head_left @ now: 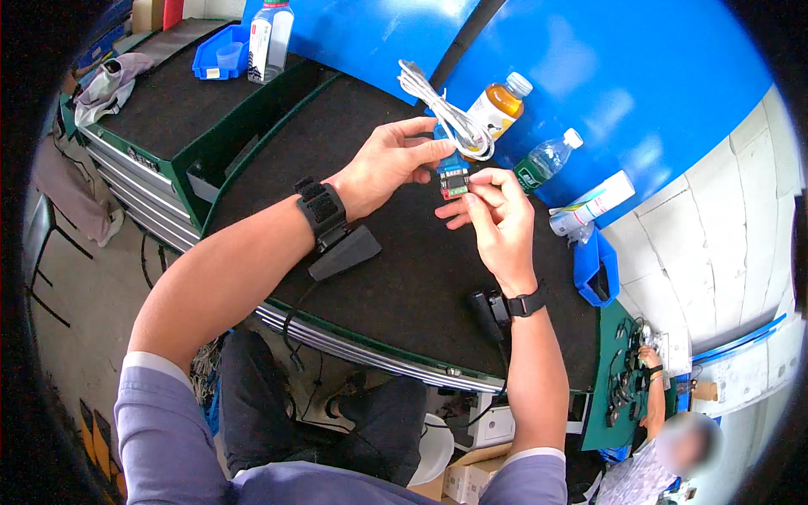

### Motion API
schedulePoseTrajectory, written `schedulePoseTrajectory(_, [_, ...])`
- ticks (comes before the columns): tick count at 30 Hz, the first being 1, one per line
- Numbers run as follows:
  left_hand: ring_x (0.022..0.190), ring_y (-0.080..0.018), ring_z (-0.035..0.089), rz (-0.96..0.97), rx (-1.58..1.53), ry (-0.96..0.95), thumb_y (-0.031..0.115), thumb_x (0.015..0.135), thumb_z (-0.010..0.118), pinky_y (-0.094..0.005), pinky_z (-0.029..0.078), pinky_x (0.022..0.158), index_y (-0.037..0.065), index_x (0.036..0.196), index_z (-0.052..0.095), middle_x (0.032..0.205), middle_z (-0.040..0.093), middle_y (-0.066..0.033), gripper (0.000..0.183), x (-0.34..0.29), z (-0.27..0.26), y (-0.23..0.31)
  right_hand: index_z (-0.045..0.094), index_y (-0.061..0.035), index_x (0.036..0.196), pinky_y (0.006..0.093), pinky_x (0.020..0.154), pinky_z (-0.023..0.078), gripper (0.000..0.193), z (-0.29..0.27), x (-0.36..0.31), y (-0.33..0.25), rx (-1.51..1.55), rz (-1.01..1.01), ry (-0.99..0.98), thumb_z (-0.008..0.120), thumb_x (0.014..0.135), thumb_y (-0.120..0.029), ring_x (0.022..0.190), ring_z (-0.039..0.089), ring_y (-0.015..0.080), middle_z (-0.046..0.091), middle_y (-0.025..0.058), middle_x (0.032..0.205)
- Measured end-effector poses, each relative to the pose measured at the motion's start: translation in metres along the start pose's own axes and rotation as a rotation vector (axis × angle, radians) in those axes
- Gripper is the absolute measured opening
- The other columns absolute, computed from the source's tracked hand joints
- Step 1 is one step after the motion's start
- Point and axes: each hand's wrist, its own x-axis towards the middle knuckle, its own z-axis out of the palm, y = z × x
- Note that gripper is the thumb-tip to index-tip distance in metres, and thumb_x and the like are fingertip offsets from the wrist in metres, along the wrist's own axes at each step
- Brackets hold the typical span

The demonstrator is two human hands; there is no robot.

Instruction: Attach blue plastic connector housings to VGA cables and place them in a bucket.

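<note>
From afar I see left hand (383, 168) pinching blue connector (453, 160); right hand (507, 220) pinching circuit board (454, 182) at connector's near end; looped white cable (454, 118) beyond connector.

At the frame's upper centre, our left hand (383, 162) pinches a blue connector (449, 158) beside a coiled white cable (444, 109), and our right hand (505, 220) holds the black-and-green terminal piece (455, 182) at its lower end. We see an amber bottle (502, 103) near the cable, a blue bin (209, 62) upper left, a co-worker's arm (656, 402) lower right.
</note>
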Motion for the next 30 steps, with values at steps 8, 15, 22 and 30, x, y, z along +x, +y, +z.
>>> schedulePoseTrajectory(8, [0.093,-0.0052,0.061,-0.01,-0.003,-0.007,0.024,0.097,0.066,-0.0225,0.049,0.075,0.01,0.127,0.061,0.11,0.068,0.003,0.034,0.0,0.0025,0.0019,0.041,0.0011,0.125,0.0301,0.066,0.059,0.025,-0.005,-0.0012,0.0028,0.036,-0.023,-0.057,0.047,0.102,-0.004,0.085,0.074,0.0259,0.069,0.0202,0.107])
schedulePoseTrajectory(15, [0.091,-0.005,0.06,-0.011,-0.01,-0.01,0.024,0.097,0.065,-0.0225,0.048,0.074,0.011,0.127,0.062,0.111,0.068,0.0031,0.032,0.0004,-0.0003,0.0003,0.039,0.0013,0.129,0.0305,0.068,0.058,0.028,-0.0031,-0.0009,0.0018,0.046,-0.011,-0.057,0.045,0.103,-0.007,0.086,0.073,0.0269,0.068,0.0205,0.107])
schedulePoseTrajectory(22, [0.09,-0.0053,0.06,-0.012,-0.001,-0.011,0.024,0.098,0.065,-0.0225,0.048,0.074,0.011,0.128,0.061,0.11,0.068,0.003,0.033,0.0,0.0,0.0006,0.037,0.0016,0.133,0.0306,0.068,0.058,0.032,-0.0021,-0.0012,-0.0023,0.062,-0.016,-0.067,0.044,0.103,-0.007,0.086,0.073,0.0266,0.068,0.0205,0.108])
schedulePoseTrajectory(30, [0.091,-0.0053,0.062,0.022,0.008,-0.051,0.023,0.097,0.065,-0.022,0.05,0.074,0.01,0.132,0.059,0.109,0.068,0.0024,0.038,0.0008,-0.0012,-0.002,0.048,0.0023,0.128,0.0288,0.066,0.057,0.032,-0.0031,-0.0012,0.0008,0.02,0.052,-0.044,0.056,0.1,-0.011,0.083,0.073,0.0228,0.07,0.0174,0.105])
